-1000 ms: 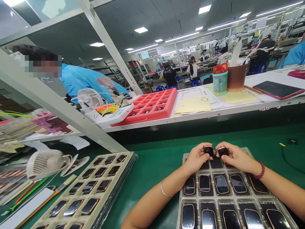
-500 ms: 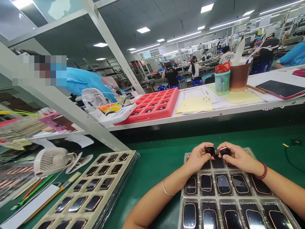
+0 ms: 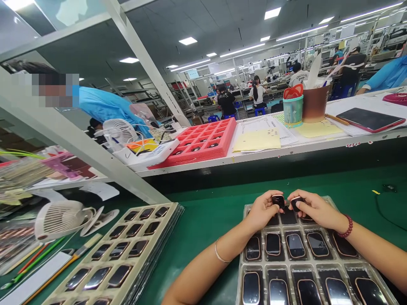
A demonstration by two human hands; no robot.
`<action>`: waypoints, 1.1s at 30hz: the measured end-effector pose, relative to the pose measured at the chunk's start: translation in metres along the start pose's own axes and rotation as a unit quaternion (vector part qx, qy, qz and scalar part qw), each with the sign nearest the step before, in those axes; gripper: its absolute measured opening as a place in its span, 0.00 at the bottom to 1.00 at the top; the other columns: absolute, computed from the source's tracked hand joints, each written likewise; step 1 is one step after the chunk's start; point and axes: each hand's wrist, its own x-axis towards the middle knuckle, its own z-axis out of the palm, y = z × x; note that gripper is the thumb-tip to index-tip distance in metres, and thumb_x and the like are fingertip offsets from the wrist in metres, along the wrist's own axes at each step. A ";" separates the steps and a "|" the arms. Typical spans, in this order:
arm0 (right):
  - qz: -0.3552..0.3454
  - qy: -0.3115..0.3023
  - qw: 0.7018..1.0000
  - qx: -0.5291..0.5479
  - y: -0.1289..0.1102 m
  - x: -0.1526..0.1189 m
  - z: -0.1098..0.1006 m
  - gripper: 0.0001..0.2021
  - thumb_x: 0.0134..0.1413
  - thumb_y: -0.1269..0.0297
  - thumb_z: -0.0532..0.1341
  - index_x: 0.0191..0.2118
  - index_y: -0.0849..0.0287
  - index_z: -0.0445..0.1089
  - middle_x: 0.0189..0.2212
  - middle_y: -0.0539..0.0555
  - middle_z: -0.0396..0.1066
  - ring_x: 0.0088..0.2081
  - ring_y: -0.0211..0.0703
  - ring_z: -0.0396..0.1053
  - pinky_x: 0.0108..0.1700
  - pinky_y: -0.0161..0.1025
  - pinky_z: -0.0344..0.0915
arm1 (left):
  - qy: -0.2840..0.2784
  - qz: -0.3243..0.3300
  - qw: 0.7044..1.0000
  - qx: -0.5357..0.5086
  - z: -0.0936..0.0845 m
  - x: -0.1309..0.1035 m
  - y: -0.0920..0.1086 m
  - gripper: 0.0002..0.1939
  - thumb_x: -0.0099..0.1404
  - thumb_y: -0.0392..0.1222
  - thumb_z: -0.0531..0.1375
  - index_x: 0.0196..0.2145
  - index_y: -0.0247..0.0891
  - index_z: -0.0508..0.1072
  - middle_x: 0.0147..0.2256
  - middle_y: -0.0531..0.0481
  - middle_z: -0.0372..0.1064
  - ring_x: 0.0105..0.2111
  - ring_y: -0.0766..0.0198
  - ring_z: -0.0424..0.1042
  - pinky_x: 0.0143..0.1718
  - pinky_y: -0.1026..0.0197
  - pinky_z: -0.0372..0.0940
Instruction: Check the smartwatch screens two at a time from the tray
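Note:
My left hand [image 3: 263, 211] pinches a smartwatch body [image 3: 277, 201] with a dark face and rose-gold rim. Close beside it, my right hand [image 3: 314, 209] grips a second smartwatch body [image 3: 296, 203] between thumb and fingers, turned at a slight angle. Both are raised over the far rows of a clear plastic tray [image 3: 239, 271]. Rounded dark watches sit in the tray's pockets, among them one watch [image 3: 295, 245] in the middle row. My hands hide part of the far row.
At left, a stack of cream trays [image 3: 173, 212] holds more watches. A white fan [image 3: 60, 220], a brush [image 3: 90, 245] and pens lie beyond it. A raised shelf [image 3: 203, 167] carries a red foam tray [image 3: 227, 142], cups and a tablet [image 3: 370, 117]. A person in blue [image 3: 104, 103] leans at far left.
The view has shifted slightly. The watch in my right hand has turned a little, its face less toward me. My left hand keeps its hold, almost unmoved.

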 end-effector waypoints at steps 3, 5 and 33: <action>-0.001 -0.001 1.000 0.001 0.000 0.000 0.000 0.09 0.57 0.63 0.54 0.44 0.56 0.64 0.36 0.52 0.69 0.28 0.39 0.66 0.31 0.37 0.65 | -0.002 -0.003 1.000 0.001 0.000 -0.001 0.000 0.18 0.53 0.32 0.59 0.43 0.36 0.68 0.35 0.48 0.72 0.28 0.68 0.70 0.34 0.63 0.63; 0.000 -0.005 1.000 0.002 0.000 0.000 -0.001 0.09 0.57 0.63 0.55 0.44 0.56 0.65 0.36 0.53 0.69 0.28 0.39 0.66 0.32 0.38 0.65 | -0.004 -0.003 1.000 0.000 0.000 -0.001 0.000 0.18 0.53 0.33 0.59 0.43 0.36 0.68 0.35 0.48 0.71 0.29 0.67 0.70 0.34 0.63 0.63; -0.031 -0.001 0.998 -0.054 -0.004 -0.001 0.001 0.13 0.52 0.72 0.55 0.44 0.56 0.64 0.38 0.53 0.70 0.35 0.44 0.68 0.35 0.39 0.65 | 0.013 -0.010 1.000 -0.014 0.000 0.000 -0.001 0.26 0.48 0.27 0.58 0.47 0.36 0.64 0.35 0.49 0.71 0.29 0.68 0.71 0.35 0.64 0.63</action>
